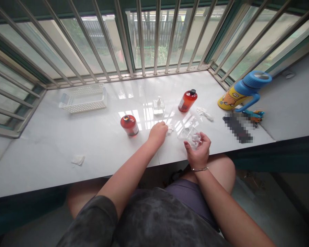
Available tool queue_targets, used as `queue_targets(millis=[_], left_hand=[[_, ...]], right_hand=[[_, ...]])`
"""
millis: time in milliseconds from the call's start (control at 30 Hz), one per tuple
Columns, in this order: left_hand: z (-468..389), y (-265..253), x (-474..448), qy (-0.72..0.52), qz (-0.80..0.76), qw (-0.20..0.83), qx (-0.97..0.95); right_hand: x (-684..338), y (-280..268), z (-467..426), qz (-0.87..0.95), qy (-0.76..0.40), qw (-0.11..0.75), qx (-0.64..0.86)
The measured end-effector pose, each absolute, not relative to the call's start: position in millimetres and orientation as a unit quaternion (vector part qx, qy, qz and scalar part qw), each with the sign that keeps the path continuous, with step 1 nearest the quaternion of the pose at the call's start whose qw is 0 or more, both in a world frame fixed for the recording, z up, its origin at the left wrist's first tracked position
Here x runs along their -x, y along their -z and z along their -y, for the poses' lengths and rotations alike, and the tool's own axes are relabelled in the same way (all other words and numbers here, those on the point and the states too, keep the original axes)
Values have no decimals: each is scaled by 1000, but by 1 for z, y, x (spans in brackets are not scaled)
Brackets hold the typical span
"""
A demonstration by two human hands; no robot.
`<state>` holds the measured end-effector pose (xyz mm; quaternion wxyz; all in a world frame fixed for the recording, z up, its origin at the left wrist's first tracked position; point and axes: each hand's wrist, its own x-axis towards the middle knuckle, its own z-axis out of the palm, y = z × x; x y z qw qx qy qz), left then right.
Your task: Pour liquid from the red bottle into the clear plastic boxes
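My left hand (158, 133) is closed over the table, its fingertips shut on a crumpled white tissue (170, 129). To the right, my right hand (200, 151) grips a clear glass bottle (187, 133) between thumb and fingers. That bottle is tilted, with its rounded end toward my palm. Left of my left hand stands a reddish-brown bottle (130, 126) without a cap. A second reddish-brown bottle (187, 101), black-capped, is upright beyond my right hand. Between the two, farther back, stands a small square clear glass bottle (159, 107).
A white perforated basket (84, 101) sits at the back left. Crumpled tissues lie front left (78, 160) and right (205, 113). A blue and yellow flask (239, 91), a teal and orange object (256, 116) and a blurred dark item (237, 128) occupy the right. Metal bars (157, 41) line the window.
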<state>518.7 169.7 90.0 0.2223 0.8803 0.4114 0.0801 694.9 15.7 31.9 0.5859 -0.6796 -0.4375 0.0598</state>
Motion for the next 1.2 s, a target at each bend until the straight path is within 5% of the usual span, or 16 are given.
queue_targets(millis=[1200], left_hand=[[-95, -75, -519, -84, -267, 210, -937]], right_hand=[[-696, -35, -12, 411, -73, 640, 645]])
